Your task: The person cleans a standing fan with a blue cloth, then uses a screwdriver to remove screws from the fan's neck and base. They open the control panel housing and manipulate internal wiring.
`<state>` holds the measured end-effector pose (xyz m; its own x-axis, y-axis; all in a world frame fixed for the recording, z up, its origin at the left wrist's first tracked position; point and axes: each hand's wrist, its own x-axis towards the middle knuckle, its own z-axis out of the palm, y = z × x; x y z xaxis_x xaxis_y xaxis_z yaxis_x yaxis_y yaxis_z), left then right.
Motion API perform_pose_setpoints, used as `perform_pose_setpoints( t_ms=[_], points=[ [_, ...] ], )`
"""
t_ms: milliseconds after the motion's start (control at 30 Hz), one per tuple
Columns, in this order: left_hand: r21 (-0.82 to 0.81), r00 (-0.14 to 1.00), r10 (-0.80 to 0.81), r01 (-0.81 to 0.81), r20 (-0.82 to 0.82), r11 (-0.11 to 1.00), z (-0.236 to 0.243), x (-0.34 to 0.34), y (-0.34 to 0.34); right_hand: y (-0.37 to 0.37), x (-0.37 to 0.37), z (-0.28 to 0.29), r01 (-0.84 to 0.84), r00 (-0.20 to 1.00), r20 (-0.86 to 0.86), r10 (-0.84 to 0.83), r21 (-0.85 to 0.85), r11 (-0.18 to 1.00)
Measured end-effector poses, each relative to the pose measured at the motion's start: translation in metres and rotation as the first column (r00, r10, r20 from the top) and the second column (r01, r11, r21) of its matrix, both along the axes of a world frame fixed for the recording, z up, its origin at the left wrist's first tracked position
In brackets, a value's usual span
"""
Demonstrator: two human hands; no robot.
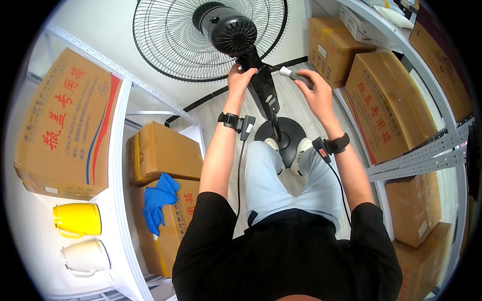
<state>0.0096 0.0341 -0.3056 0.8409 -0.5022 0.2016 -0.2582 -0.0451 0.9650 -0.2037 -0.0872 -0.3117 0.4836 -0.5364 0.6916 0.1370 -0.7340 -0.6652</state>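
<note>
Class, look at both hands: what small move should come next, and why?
Probably check that the grey-handled screwdriver is seated before turning it: the right hand holds it pointed toward the pedestal fan's neck, near the left hand, but whether its far end makes contact is unclear.

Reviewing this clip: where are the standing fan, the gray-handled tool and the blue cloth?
Standing fan (234, 33): head view, on its dark motor housing.
Gray-handled tool (298, 77): head view, on its handle.
Blue cloth (161, 195): head view, mid-fabric.
</note>
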Motion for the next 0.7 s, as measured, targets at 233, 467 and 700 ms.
perform_pose_setpoints(
  t_ms=[233, 467, 700],
  points=[
    [-0.012, 0.965, 0.197, -0.197, 0.172, 0.980, -0.022, -0.009, -0.009, 0.000, 0.000, 0.014, 0.032, 0.941, -0.240, 0.240, 0.767, 0.641],
    [0.030, 0.925, 0.270, -0.288, 0.269, 0.957, -0.021, -0.019, -0.012, 0.001, 0.000, 0.001, 0.068, 0.996, 0.071, -0.060, -0.114, 0.991],
    [-0.051, 0.921, 0.292, -0.289, 0.258, 0.956, -0.027, -0.055, -0.016, 0.010, 0.003, 0.005, 0.149, 0.943, -0.334, -0.001, 0.416, 0.897]
  ],
)
